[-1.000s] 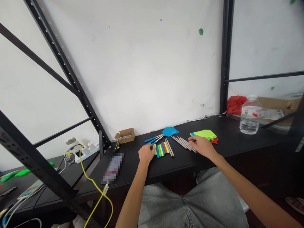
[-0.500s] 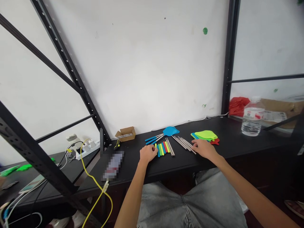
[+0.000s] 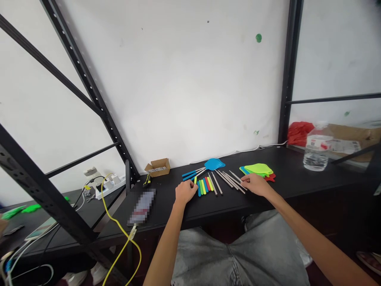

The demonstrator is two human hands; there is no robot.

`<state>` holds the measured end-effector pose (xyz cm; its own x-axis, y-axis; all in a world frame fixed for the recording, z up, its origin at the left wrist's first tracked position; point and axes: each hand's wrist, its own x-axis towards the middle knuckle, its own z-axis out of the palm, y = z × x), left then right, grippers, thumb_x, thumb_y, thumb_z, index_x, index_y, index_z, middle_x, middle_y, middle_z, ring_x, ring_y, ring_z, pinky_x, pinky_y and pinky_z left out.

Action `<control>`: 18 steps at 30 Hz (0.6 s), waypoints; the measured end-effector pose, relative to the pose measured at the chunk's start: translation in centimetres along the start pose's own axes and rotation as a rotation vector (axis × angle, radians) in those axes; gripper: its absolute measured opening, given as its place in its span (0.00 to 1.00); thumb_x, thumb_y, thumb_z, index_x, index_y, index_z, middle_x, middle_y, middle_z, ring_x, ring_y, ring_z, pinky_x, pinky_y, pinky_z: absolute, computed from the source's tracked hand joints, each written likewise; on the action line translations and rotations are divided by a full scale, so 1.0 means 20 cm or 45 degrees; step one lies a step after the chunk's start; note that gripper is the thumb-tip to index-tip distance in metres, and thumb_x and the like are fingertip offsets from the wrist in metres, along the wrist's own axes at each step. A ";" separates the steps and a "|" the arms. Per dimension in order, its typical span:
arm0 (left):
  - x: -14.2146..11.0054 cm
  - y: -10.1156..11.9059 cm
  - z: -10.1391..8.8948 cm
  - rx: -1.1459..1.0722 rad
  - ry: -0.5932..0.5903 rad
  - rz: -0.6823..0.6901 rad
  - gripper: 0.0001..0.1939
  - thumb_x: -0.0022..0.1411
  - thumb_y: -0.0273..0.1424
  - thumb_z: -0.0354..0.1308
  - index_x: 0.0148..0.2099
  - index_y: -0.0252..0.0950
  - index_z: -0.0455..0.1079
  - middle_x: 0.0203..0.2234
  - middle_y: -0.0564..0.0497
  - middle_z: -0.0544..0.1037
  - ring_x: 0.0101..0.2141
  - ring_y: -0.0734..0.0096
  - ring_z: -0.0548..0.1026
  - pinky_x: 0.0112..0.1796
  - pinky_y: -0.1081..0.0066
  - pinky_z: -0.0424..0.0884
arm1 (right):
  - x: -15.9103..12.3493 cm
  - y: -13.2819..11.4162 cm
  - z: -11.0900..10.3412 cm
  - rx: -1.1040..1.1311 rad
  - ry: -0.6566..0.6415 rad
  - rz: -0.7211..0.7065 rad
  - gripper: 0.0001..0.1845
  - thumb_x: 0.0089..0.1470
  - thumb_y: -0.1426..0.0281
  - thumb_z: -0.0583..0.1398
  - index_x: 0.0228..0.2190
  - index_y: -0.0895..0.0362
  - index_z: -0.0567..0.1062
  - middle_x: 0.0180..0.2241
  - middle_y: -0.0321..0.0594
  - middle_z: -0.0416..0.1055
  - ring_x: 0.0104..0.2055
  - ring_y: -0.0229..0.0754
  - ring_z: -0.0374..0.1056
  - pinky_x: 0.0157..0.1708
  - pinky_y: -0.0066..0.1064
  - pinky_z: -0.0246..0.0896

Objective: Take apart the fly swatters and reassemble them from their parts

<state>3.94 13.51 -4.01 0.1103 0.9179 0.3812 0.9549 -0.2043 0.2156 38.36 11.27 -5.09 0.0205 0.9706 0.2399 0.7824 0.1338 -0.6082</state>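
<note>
Two bare hands, the left hand [image 3: 186, 191] and the right hand [image 3: 254, 184], work low over a black tabletop [image 3: 169, 204]. Between the right hand's thumb and fingertips, pinched nearly together, sits the near end of one thin silver-grey metal rod [image 3: 236, 177]; the rest slants away toward the wall. Just left of that grip lies a loose bundle of similar grey metal rods [image 3: 224, 178], and farther left, two more grey rods [image 3: 217, 183] side by side.

The left hand curls knuckles up at the left end of a row of short, rounded sticks in blue, green, yellow and red [image 3: 203, 187]. One bright yellow stick [image 3: 195, 180] shows above its thumb, its lower part hidden; I cannot tell whether the fingers have hold of it or merely rest against it.

The right fingers also cover where their rod ends. Behind that hand, a stack of flat yellow-green, blue, green and red plastic shapes [image 3: 257, 170] is partly hidden, the red mostly covered. A pixelated patch [image 3: 142, 206] masks something on the left, and both forearms run off the bottom part of the view.
</note>
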 end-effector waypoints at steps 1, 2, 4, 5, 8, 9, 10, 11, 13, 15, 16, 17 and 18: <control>0.00 0.00 0.00 -0.016 0.015 0.003 0.13 0.63 0.38 0.52 0.29 0.39 0.68 0.25 0.50 0.76 0.28 0.65 0.74 0.27 0.72 0.59 | 0.00 0.00 0.00 0.034 0.030 0.004 0.11 0.49 0.68 0.61 0.35 0.56 0.80 0.33 0.42 0.79 0.38 0.46 0.74 0.37 0.32 0.62; 0.00 0.00 0.00 -0.037 0.032 0.010 0.12 0.64 0.38 0.51 0.30 0.39 0.68 0.25 0.51 0.76 0.28 0.65 0.74 0.27 0.72 0.58 | 0.00 0.00 -0.01 0.075 0.063 0.014 0.11 0.49 0.68 0.61 0.34 0.57 0.80 0.33 0.43 0.79 0.38 0.47 0.74 0.37 0.32 0.63; 0.00 0.00 -0.01 -0.085 0.070 0.037 0.12 0.65 0.38 0.51 0.32 0.39 0.69 0.26 0.51 0.76 0.28 0.67 0.74 0.26 0.73 0.57 | 0.01 -0.01 -0.01 0.196 0.115 0.050 0.11 0.49 0.69 0.62 0.35 0.58 0.80 0.35 0.45 0.79 0.36 0.47 0.74 0.35 0.32 0.64; 0.00 0.00 -0.01 -0.107 0.089 0.056 0.12 0.65 0.39 0.50 0.33 0.39 0.69 0.27 0.51 0.76 0.28 0.67 0.74 0.26 0.73 0.57 | 0.01 -0.02 -0.02 0.282 0.125 0.080 0.12 0.48 0.68 0.62 0.36 0.59 0.79 0.35 0.46 0.79 0.34 0.46 0.74 0.32 0.32 0.65; 0.00 0.00 -0.02 -0.168 0.123 0.125 0.13 0.67 0.40 0.48 0.36 0.39 0.69 0.28 0.52 0.77 0.28 0.68 0.74 0.25 0.74 0.57 | 0.00 -0.06 -0.02 0.638 0.089 0.167 0.16 0.48 0.67 0.63 0.40 0.60 0.76 0.35 0.46 0.78 0.27 0.44 0.73 0.19 0.29 0.61; 0.00 0.00 -0.02 -0.189 0.127 0.151 0.14 0.68 0.40 0.47 0.37 0.39 0.69 0.28 0.52 0.77 0.28 0.69 0.74 0.25 0.74 0.57 | -0.01 -0.07 -0.02 0.759 0.079 0.187 0.16 0.48 0.67 0.63 0.40 0.59 0.75 0.35 0.46 0.78 0.26 0.43 0.73 0.16 0.28 0.59; 0.00 0.00 -0.02 -0.207 0.131 0.179 0.14 0.69 0.41 0.47 0.39 0.39 0.68 0.28 0.52 0.77 0.27 0.70 0.74 0.25 0.74 0.57 | -0.01 -0.08 -0.02 0.866 0.075 0.205 0.16 0.48 0.66 0.64 0.40 0.59 0.74 0.35 0.46 0.77 0.26 0.43 0.73 0.15 0.26 0.58; 0.00 0.00 -0.02 -0.223 0.135 0.208 0.14 0.69 0.41 0.46 0.40 0.39 0.68 0.28 0.53 0.77 0.27 0.70 0.74 0.25 0.74 0.58 | -0.02 -0.10 -0.02 0.956 0.074 0.218 0.16 0.47 0.66 0.64 0.39 0.59 0.73 0.35 0.46 0.77 0.27 0.43 0.74 0.14 0.25 0.58; 0.00 0.00 -0.02 -0.248 0.148 0.263 0.14 0.70 0.41 0.45 0.43 0.40 0.69 0.29 0.53 0.77 0.26 0.70 0.73 0.25 0.74 0.59 | -0.02 -0.11 -0.03 1.074 0.074 0.233 0.15 0.46 0.66 0.66 0.37 0.58 0.73 0.35 0.45 0.76 0.29 0.43 0.75 0.15 0.24 0.60; 0.00 0.00 -0.02 -0.270 0.161 0.302 0.14 0.70 0.41 0.46 0.48 0.40 0.68 0.29 0.53 0.77 0.27 0.70 0.73 0.26 0.74 0.61 | -0.02 -0.12 -0.03 1.134 0.069 0.231 0.16 0.45 0.66 0.68 0.36 0.58 0.73 0.34 0.45 0.76 0.31 0.44 0.75 0.16 0.24 0.61; 0.00 0.00 -0.02 -0.280 0.167 0.313 0.15 0.70 0.40 0.47 0.51 0.40 0.68 0.30 0.52 0.77 0.27 0.70 0.73 0.26 0.73 0.61 | -0.02 -0.13 -0.03 1.155 0.070 0.222 0.16 0.44 0.66 0.68 0.35 0.58 0.73 0.34 0.45 0.76 0.31 0.44 0.75 0.16 0.24 0.62; 0.00 0.00 -0.02 -0.288 0.172 0.324 0.16 0.70 0.39 0.47 0.53 0.41 0.68 0.31 0.52 0.77 0.28 0.69 0.74 0.27 0.73 0.62 | -0.02 -0.13 -0.03 1.169 0.079 0.211 0.17 0.44 0.65 0.69 0.35 0.58 0.73 0.33 0.44 0.75 0.31 0.43 0.74 0.16 0.24 0.62; 0.00 0.00 -0.03 -0.291 0.178 0.338 0.16 0.70 0.39 0.47 0.54 0.41 0.69 0.32 0.51 0.77 0.28 0.69 0.74 0.28 0.73 0.63 | -0.03 -0.13 -0.03 1.179 0.093 0.198 0.16 0.44 0.65 0.69 0.34 0.58 0.73 0.32 0.43 0.74 0.30 0.42 0.73 0.17 0.24 0.63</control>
<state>3.75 13.39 -3.55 0.2919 0.7708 0.5663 0.8103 -0.5138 0.2817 36.64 10.32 -3.23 0.1466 0.9802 0.1328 -0.0378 0.1397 -0.9895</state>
